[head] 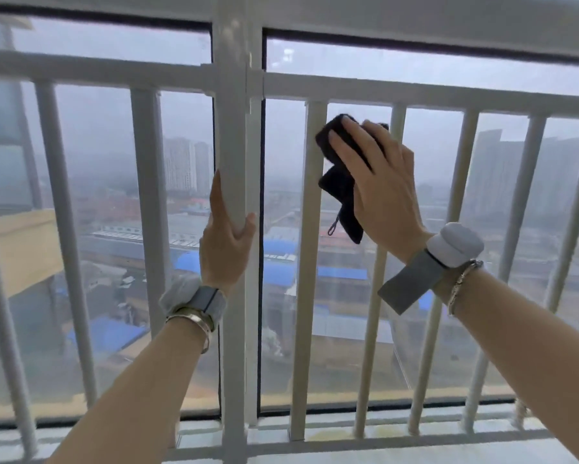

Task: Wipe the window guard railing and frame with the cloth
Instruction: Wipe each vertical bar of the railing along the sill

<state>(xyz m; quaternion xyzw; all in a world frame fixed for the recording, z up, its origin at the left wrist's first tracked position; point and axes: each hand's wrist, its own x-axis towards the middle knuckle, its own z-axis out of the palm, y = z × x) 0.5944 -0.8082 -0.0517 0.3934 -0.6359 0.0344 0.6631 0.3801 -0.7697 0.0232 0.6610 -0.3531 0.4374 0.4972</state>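
Both forearms reach toward the railing (415,95). Left hand (226,239) grips the central post (233,135); right hand (378,182), fingers straight, presses the black cloth (343,195) against an upper bar (313,202). Most bars likely remain unwiped.

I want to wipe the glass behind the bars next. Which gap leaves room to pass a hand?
The gap between the centre post and the first bar is open below the cloth. Higher up, the right hand and cloth crowd it.
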